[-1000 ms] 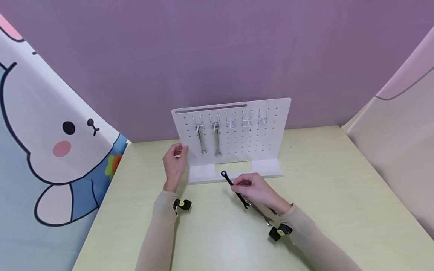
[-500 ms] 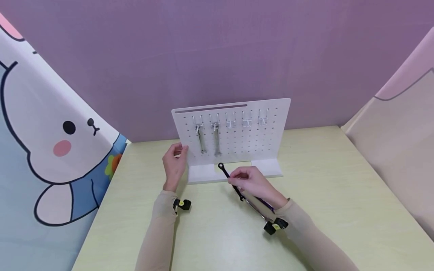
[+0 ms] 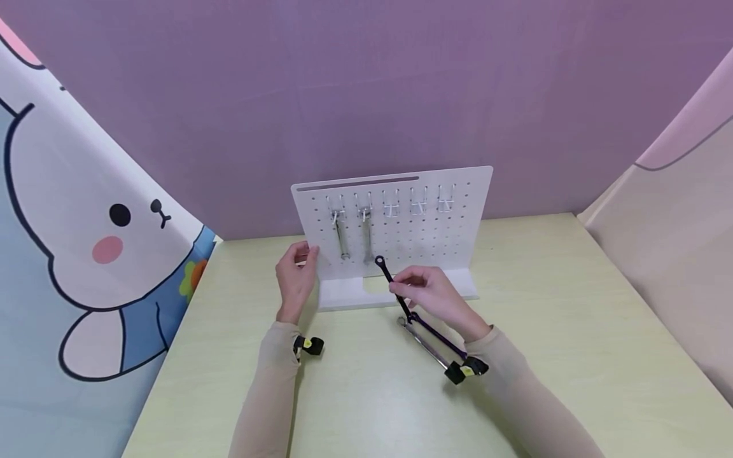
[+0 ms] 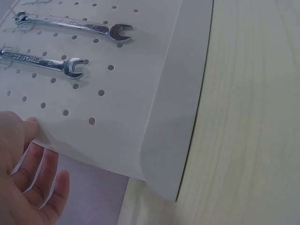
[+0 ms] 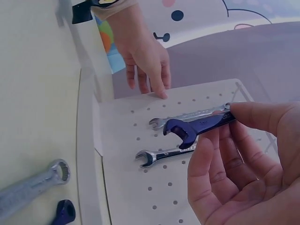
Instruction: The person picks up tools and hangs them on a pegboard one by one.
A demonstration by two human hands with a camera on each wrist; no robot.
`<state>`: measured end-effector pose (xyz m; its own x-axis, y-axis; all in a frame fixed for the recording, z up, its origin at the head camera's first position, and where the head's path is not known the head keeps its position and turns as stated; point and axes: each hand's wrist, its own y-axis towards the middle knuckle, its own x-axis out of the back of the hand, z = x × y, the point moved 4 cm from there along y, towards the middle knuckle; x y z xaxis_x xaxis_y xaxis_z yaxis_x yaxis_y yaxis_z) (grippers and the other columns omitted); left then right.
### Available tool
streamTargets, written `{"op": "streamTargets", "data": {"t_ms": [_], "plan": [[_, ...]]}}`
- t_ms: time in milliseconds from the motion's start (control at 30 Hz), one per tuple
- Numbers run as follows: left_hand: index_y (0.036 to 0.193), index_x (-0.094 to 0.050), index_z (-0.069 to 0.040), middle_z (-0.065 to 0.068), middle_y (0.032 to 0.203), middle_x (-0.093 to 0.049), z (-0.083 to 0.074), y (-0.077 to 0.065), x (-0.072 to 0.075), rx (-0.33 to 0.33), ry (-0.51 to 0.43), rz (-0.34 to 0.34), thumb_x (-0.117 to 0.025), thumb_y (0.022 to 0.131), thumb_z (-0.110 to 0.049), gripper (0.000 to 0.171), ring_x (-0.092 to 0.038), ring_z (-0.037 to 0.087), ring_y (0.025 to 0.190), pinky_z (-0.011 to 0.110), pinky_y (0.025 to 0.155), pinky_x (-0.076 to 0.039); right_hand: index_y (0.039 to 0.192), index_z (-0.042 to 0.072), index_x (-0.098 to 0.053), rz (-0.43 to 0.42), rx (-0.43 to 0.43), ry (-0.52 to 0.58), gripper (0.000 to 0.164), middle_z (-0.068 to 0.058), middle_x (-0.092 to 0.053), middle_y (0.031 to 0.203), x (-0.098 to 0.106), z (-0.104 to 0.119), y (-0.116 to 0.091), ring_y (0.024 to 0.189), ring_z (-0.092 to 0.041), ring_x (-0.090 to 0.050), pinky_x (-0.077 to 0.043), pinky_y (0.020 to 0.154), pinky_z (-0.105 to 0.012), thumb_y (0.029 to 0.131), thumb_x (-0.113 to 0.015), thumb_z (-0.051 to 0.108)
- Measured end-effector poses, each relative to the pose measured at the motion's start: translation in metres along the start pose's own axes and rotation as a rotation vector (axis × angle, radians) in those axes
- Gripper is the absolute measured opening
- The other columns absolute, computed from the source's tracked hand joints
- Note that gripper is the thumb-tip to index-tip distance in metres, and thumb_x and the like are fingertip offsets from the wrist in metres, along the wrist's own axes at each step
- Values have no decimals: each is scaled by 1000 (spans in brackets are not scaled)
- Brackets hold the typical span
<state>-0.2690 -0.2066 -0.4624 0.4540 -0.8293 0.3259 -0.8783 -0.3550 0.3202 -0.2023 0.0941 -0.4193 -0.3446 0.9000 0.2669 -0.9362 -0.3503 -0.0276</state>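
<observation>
In the head view, my right hand [image 3: 432, 292] pinches a dark blue combination wrench [image 5: 199, 127] between thumb and fingers in front of the white pegboard [image 3: 429, 238]. The wrench slants, ring end up toward the board, open end down. My left hand [image 3: 294, 280] holds the board's left edge, thumb on the front face and fingers behind. Two silver wrenches hang on the board's left hooks: the outer wrench [image 3: 342, 240] and the inner wrench [image 3: 368, 236]. On the table below my right hand lie a silver wrench [image 3: 424, 343] and another dark wrench [image 3: 439, 334], partly hidden by the wrist strap.
Three bare wire hooks continue the row to the right: a near hook [image 3: 391, 207], a middle hook [image 3: 418, 205] and a far hook [image 3: 445, 202]. The board's foot [image 3: 340, 296] rests on the pale wooden table [image 3: 572, 305]. Behind hangs a purple cloth [image 3: 366, 95].
My right hand has risen and moved forward toward the board with the dark wrench, uncovering more of the two wrenches on the table. The left hand stays on the board's edge.
</observation>
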Motion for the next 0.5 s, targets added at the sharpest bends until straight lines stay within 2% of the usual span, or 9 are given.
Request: {"op": "streamTargets", "data": {"t_ms": [167,367,500], "plan": [[118,-74,-4,17,111,-76,-1,0,0,0,3,2,-72,103,-24,26,-72,31,101,27,80,-54,112,2,-76,-4,-4,5,23,-3,-75,96,4,4,3,86,-17,-67,-62,73,-31,101,-74,22],[119,-74,-4,17,111,-77,-1,0,0,-7,5,-1,-73,103,-24,26,-72,31,101,28,82,-54,113,3,-75,-11,4,-1,23,-9,-75,99,6,9,6,85,-19,-67,-62,73,-35,101,-73,23],[119,-74,-4,17,110,-76,-1,0,0,-8,4,1,-72,103,-24,26,-72,31,101,30,82,-54,115,1,-74,-20,18,5,23,-6,-75,99,9,13,8,84,-16,-67,-63,74,-37,102,-73,21]]}}
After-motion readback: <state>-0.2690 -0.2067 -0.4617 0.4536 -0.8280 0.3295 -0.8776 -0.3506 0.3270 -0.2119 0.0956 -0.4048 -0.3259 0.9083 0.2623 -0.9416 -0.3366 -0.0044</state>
